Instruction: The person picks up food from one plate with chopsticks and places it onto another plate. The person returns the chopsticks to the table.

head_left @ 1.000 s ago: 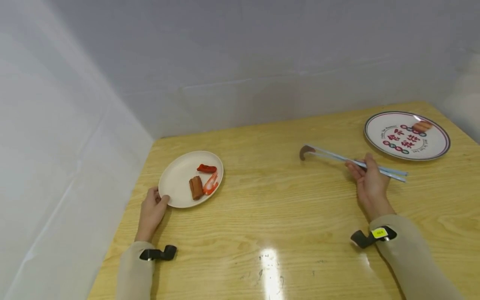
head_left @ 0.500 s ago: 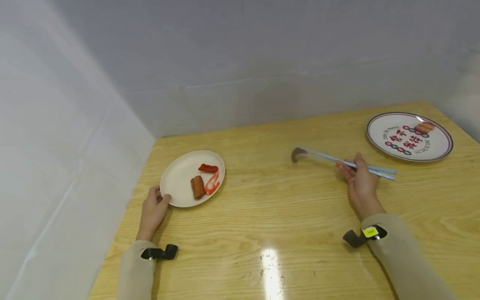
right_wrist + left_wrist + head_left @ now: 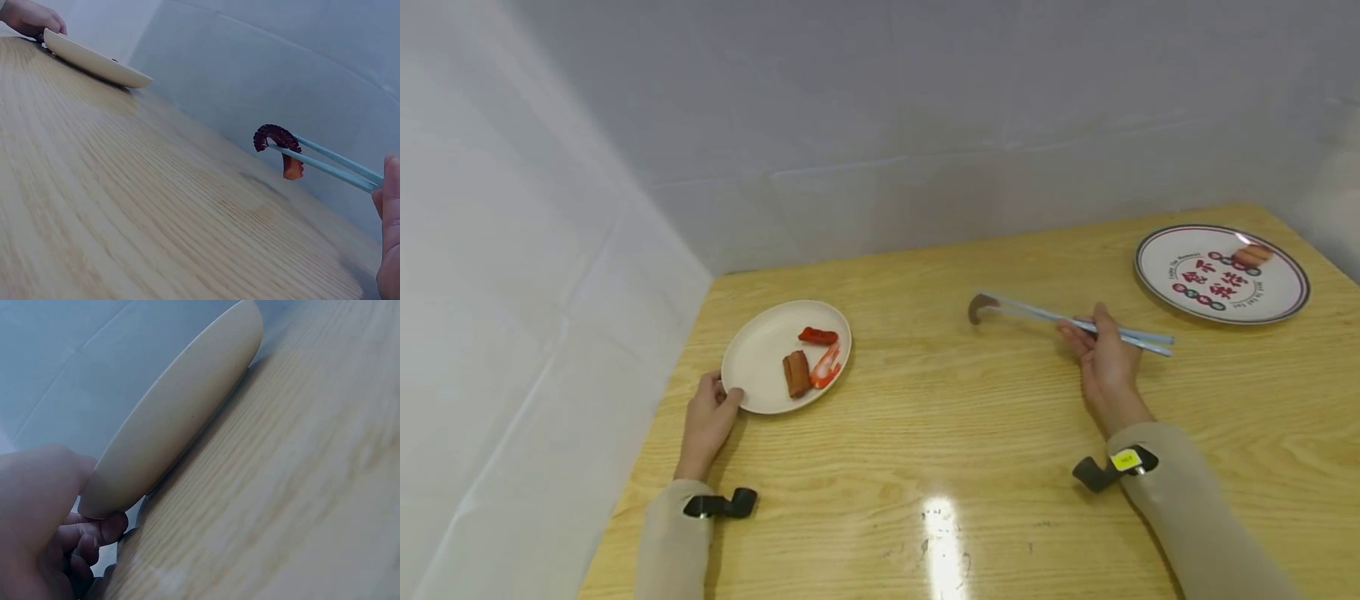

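Observation:
My left hand (image 3: pixel 709 423) pinches the near left rim of a cream plate (image 3: pixel 752 358), thumb on top and fingers beneath, as the left wrist view shows. On that plate lie a brown ribbed food piece (image 3: pixel 796 374), a dark red piece (image 3: pixel 817 336) and a red-and-white shrimp-like piece (image 3: pixel 826 367). My right hand (image 3: pixel 1108 367) holds a pair of light blue chopsticks (image 3: pixel 1052 317). Between their tips hangs a dark, curled octopus tentacle (image 3: pixel 278 136) with suckers and an orange cut end, raised over the middle of the table.
A white plate with a dark rim and red characters (image 3: pixel 1195 300) stands at the back right, bearing a brown food piece (image 3: pixel 1253 256). The wooden table (image 3: pixel 880 467) meets pale walls (image 3: pixel 850 125) at its back and left.
My right hand has moved left, carrying the chopsticks and the octopus tentacle away from the patterned plate. My left hand stays on the cream plate's rim.

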The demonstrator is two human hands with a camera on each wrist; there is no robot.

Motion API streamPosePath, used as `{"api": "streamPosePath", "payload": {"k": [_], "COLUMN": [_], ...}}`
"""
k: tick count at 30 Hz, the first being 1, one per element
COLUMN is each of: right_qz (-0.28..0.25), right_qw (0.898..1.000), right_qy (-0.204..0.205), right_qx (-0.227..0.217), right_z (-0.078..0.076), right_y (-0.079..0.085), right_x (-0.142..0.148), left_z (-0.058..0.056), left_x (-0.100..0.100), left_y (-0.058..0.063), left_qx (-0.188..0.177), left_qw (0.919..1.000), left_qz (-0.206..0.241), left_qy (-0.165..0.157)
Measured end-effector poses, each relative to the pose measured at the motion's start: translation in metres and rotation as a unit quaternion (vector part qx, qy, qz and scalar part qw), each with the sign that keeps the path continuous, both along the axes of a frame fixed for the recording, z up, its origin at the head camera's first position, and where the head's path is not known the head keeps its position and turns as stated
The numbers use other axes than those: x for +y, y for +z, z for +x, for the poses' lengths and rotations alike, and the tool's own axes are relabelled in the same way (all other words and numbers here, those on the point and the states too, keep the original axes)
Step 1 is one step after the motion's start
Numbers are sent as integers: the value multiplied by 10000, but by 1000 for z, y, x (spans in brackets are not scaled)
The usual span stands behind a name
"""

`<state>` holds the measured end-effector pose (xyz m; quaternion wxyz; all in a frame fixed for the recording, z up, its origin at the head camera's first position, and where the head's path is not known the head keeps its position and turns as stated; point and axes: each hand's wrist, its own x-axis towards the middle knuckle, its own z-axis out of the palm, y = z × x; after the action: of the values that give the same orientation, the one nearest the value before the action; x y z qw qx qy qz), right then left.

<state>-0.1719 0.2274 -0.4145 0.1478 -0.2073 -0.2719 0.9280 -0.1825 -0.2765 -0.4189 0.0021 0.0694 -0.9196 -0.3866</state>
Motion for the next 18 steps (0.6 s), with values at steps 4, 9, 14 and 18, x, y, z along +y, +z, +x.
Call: {"api": "streamPosePath", "payload": {"k": [4,9,14,18], "right_qz": [17,39,95,209], "right_qw": [10000,9999,9999,9997], "right_qy": [-3,-10,33,99], "right_qx": [-85,-135,-118,-47], "right_z": [-2,-4,-4,-4], "right_y": [1,2,1,0], "right_x": [-5,-11,-16,-18], "left_z": [0,-1,-1,-1], "left_x": [0,0,0,1], "left_y": [0,-1,-2,-2], "left_qx": [49,107,95,84], "left_qw": [10000,9999,9999,9999], "left_qz": [-27,-15,-28,-38], "left_qy": [-14,15,71,100]}}
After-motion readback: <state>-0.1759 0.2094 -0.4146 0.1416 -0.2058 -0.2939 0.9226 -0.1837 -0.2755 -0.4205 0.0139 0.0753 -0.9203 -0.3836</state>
